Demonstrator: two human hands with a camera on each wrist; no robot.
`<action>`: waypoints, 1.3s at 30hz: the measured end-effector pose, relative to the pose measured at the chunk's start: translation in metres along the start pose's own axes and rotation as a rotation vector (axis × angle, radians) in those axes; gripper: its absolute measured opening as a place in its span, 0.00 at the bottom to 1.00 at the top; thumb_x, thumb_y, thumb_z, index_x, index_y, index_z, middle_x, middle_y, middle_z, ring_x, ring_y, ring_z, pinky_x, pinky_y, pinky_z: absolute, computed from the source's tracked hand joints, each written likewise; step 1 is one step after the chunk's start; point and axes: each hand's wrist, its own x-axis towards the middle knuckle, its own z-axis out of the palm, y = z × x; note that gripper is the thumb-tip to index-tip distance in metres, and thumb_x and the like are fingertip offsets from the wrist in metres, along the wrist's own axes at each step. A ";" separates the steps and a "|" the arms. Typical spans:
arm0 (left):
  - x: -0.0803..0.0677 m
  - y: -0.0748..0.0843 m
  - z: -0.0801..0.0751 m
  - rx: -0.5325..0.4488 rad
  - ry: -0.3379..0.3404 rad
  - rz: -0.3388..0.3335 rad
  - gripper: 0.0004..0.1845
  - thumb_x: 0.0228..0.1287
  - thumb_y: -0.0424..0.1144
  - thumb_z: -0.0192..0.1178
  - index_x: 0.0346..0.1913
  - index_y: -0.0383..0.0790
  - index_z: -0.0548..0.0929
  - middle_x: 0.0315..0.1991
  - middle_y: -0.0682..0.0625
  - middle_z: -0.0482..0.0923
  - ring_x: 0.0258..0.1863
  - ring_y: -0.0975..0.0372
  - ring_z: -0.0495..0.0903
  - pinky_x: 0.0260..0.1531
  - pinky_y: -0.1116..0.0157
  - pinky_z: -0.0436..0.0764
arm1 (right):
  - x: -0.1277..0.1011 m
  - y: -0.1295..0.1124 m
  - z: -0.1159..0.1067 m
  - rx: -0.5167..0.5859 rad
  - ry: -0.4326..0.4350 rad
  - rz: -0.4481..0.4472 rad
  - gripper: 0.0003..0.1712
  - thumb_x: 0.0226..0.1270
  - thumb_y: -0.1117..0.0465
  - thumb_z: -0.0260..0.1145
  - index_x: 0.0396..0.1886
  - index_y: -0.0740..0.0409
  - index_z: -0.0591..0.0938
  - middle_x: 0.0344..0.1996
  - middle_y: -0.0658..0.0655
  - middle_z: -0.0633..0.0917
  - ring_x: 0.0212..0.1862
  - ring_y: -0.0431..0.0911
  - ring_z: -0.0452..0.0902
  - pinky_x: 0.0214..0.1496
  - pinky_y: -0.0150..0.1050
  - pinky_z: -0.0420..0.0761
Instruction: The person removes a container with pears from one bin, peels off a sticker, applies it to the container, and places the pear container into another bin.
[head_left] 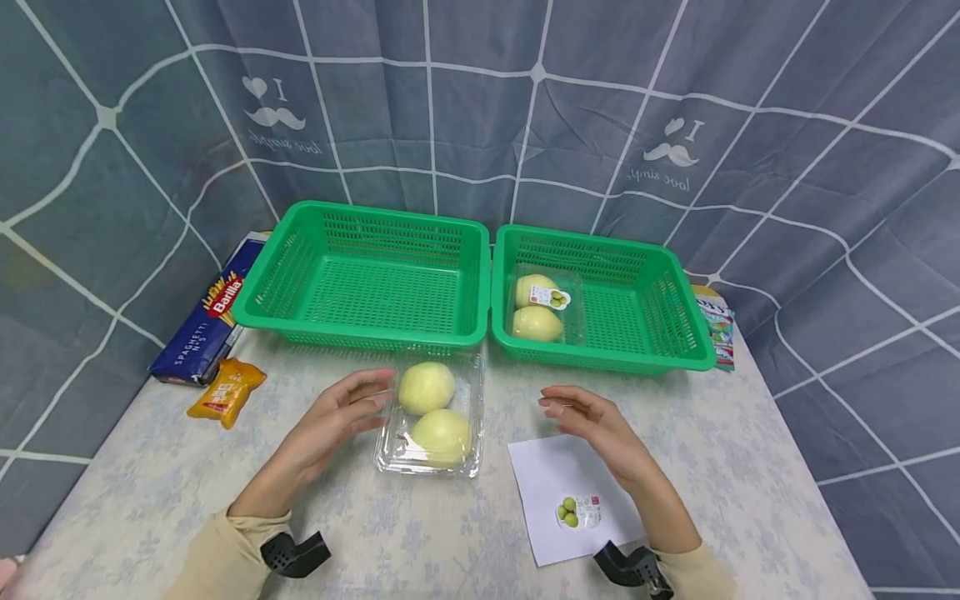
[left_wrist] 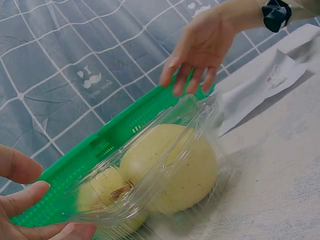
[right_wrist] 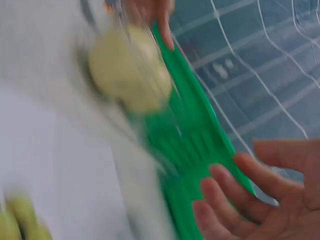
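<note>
A clear plastic clamshell box with two pale yellow-green pears inside lies on the table before the left green basket. At its left side is my left hand, fingers loosely extended, the fingertips at or very near the box wall; whether they touch I cannot tell. My right hand hovers to the right of the box with relaxed fingers and holds nothing. Below it lies a white paper sheet bearing a label sticker printed with green fruit. The right wrist view is blurred.
Two green baskets stand at the back: the left basket and the right basket, which holds a labelled pear box. A blue spaghetti box and an orange snack packet lie at left. Colourful packets lie beyond the right basket.
</note>
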 end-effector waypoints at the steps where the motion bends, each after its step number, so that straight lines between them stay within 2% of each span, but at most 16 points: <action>1: 0.000 0.000 0.000 -0.001 0.000 0.001 0.26 0.77 0.34 0.49 0.74 0.33 0.62 0.74 0.34 0.62 0.71 0.46 0.67 0.60 0.60 0.80 | -0.004 0.001 -0.006 -0.056 0.010 0.000 0.26 0.77 0.53 0.60 0.68 0.60 0.75 0.64 0.63 0.80 0.61 0.46 0.78 0.64 0.49 0.78; 4: 0.001 0.000 0.000 -0.005 0.000 0.004 0.26 0.77 0.35 0.49 0.74 0.32 0.63 0.73 0.34 0.62 0.74 0.42 0.63 0.60 0.60 0.80 | -0.015 0.006 -0.022 -0.203 0.012 0.012 0.23 0.74 0.52 0.63 0.63 0.58 0.80 0.60 0.61 0.83 0.59 0.48 0.80 0.59 0.45 0.79; 7: 0.001 0.000 0.000 -0.002 0.001 0.001 0.26 0.77 0.34 0.49 0.74 0.32 0.63 0.73 0.34 0.62 0.73 0.42 0.63 0.60 0.61 0.80 | -0.025 0.011 -0.033 -0.309 -0.031 0.011 0.23 0.71 0.52 0.66 0.61 0.59 0.81 0.56 0.62 0.85 0.53 0.49 0.82 0.52 0.40 0.80; 11: 0.001 0.001 0.001 0.001 0.004 -0.002 0.26 0.77 0.34 0.49 0.74 0.32 0.63 0.73 0.34 0.62 0.73 0.43 0.64 0.59 0.61 0.80 | -0.033 0.019 -0.040 -0.372 -0.112 0.003 0.26 0.67 0.54 0.70 0.61 0.60 0.80 0.50 0.62 0.85 0.48 0.47 0.81 0.46 0.34 0.81; 17: 0.002 0.000 0.001 0.008 0.005 -0.007 0.26 0.78 0.36 0.50 0.74 0.33 0.63 0.73 0.35 0.63 0.72 0.45 0.67 0.59 0.61 0.80 | -0.039 0.028 -0.039 -0.460 -0.201 0.009 0.31 0.62 0.53 0.74 0.62 0.60 0.78 0.44 0.55 0.83 0.45 0.43 0.79 0.46 0.32 0.78; 24: 0.002 0.000 0.001 0.008 0.003 -0.011 0.26 0.78 0.37 0.50 0.74 0.33 0.63 0.74 0.35 0.62 0.71 0.48 0.68 0.60 0.60 0.79 | -0.045 0.029 -0.035 -0.459 -0.269 0.000 0.32 0.60 0.52 0.76 0.62 0.57 0.78 0.42 0.53 0.81 0.46 0.43 0.78 0.48 0.34 0.79; 28: 0.002 0.001 0.001 0.007 0.003 -0.010 0.26 0.78 0.36 0.49 0.74 0.33 0.63 0.74 0.35 0.62 0.72 0.46 0.67 0.60 0.60 0.79 | -0.045 0.029 -0.036 -0.510 -0.190 0.008 0.31 0.59 0.53 0.76 0.61 0.57 0.79 0.42 0.53 0.81 0.45 0.44 0.78 0.47 0.37 0.80; 34: 0.003 0.000 0.000 0.004 -0.003 -0.009 0.26 0.78 0.36 0.49 0.74 0.33 0.63 0.74 0.35 0.61 0.72 0.46 0.67 0.61 0.60 0.79 | -0.040 0.033 -0.041 -0.646 0.072 0.116 0.38 0.52 0.60 0.80 0.64 0.61 0.77 0.51 0.60 0.82 0.50 0.52 0.79 0.45 0.45 0.81; 36: 0.003 -0.001 -0.001 0.004 -0.003 -0.010 0.26 0.78 0.37 0.50 0.74 0.33 0.63 0.74 0.34 0.61 0.72 0.46 0.67 0.61 0.60 0.78 | -0.036 0.035 -0.044 -0.669 0.114 0.129 0.41 0.51 0.61 0.80 0.66 0.63 0.75 0.53 0.64 0.81 0.50 0.54 0.78 0.44 0.46 0.82; 39: 0.003 -0.002 -0.001 0.005 -0.003 -0.011 0.26 0.78 0.38 0.50 0.74 0.33 0.63 0.74 0.35 0.62 0.72 0.48 0.68 0.61 0.60 0.78 | -0.029 0.039 -0.047 -0.668 0.129 0.118 0.43 0.52 0.62 0.80 0.68 0.66 0.73 0.52 0.66 0.80 0.48 0.53 0.78 0.41 0.43 0.80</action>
